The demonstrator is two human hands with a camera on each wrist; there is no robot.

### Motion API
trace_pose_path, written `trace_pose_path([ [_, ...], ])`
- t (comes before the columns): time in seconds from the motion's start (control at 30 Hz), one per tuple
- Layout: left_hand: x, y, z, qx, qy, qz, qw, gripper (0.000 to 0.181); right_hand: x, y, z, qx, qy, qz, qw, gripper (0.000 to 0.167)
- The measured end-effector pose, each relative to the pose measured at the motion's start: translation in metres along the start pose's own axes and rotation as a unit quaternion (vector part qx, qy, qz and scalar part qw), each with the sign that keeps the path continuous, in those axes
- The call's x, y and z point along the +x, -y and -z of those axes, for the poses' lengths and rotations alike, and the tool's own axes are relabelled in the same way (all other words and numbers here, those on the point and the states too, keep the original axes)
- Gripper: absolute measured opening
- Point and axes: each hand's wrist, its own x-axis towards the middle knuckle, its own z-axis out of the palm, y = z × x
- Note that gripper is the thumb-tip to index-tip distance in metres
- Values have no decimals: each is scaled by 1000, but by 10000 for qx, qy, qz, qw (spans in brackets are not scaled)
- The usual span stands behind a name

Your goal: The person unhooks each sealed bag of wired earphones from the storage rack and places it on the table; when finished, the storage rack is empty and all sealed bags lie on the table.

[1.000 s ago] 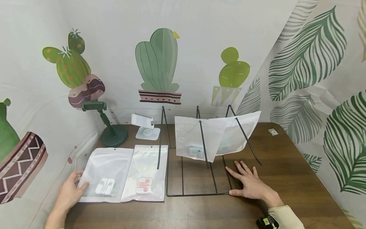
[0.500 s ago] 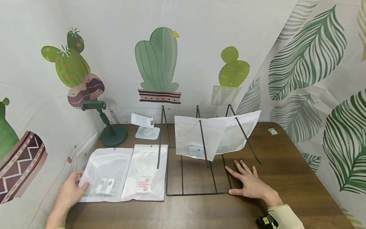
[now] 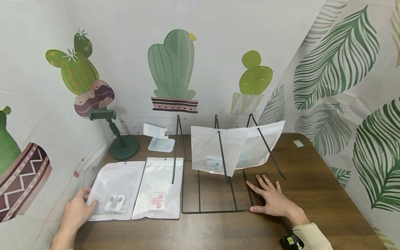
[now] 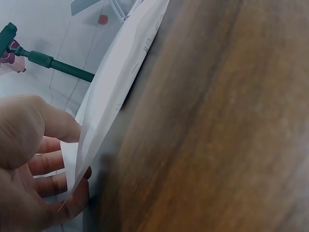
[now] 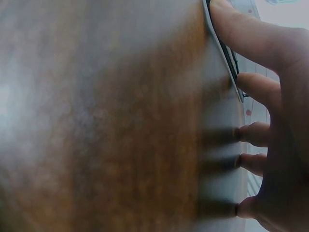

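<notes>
A white zip bag [image 3: 120,185] with white earphones in a case [image 3: 115,203] lies flat at the left of the table. My left hand [image 3: 76,210] pinches its left edge, thumb above and fingers below, as the left wrist view shows the bag's edge [image 4: 104,106] between them. Beside it lies a second zip bag [image 3: 160,184] holding a case with pink earphones [image 3: 157,201]. My right hand [image 3: 273,199] rests spread on the table, its thumb and index finger touching the right side of the black wire rack [image 3: 218,211].
Two more zip bags, one [image 3: 203,146] in front of another [image 3: 265,139], stand leaning in the rack's uprights. Behind the flat bags are a green stand [image 3: 124,147] and a white phone stand [image 3: 160,145]. A small tag-like piece [image 3: 298,143] lies at the back right.
Both hands have stayed practically where they were. The near left corner of the left bag has shifted very slightly right, and its earphones look darker through the film.
</notes>
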Motion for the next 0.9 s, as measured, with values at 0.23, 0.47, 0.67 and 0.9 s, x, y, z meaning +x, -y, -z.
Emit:
trace_pose_path([
  [0.23,-2,-1,0,-28,69,90,9999,61,0,1,1,67,-25,18,10000,89],
  [0.47,-3,-3,-1,99,-14,4,10000,59,0,0,0,52,0,22,10000,90],
  [0.67,-5,-4,-5,199,-194,33,9996,60,0,0,0,70,-24,20,10000,89],
  [0.9,-10,-5,-8,232,-625,-150,9977,54,-1,0,-1,45,-42,23,10000,89],
])
